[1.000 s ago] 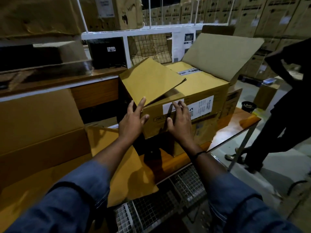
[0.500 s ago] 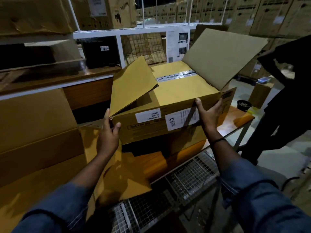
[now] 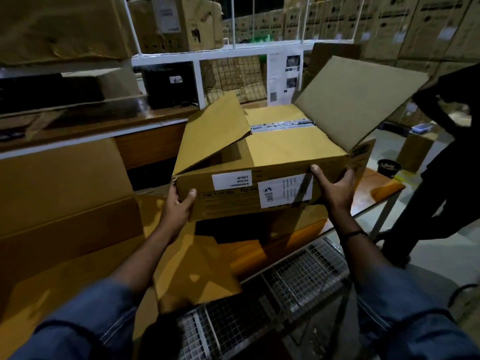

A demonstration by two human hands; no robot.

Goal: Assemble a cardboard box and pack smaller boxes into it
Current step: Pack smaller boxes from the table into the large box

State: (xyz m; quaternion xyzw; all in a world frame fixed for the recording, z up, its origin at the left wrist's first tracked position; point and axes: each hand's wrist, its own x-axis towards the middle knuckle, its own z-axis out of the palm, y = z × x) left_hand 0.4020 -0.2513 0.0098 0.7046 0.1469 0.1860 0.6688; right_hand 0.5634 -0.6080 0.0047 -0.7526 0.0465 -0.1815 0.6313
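A brown cardboard box (image 3: 280, 157) with white labels on its near side is held above the wooden table (image 3: 384, 188). Its top is taped along the middle. One flap on the left (image 3: 215, 131) and one on the right (image 3: 358, 100) stand up. My left hand (image 3: 179, 206) grips the near left bottom corner, thumb on the front face. My right hand (image 3: 335, 188) grips the near right bottom corner, its fingers curled round the edge. What lies inside the box is hidden.
A large closed carton (image 3: 62, 203) sits at the left. Flat cardboard sheets (image 3: 197, 268) lie on the table near me. A wire-mesh rack (image 3: 293, 284) is below the table edge. A person in dark clothes (image 3: 446, 162) stands at the right. Shelves with cartons fill the back.
Both hands moved from the middle of the box's front face out to its two near corners. The box has come nearer and turned a little, and its left flap stands steeper.
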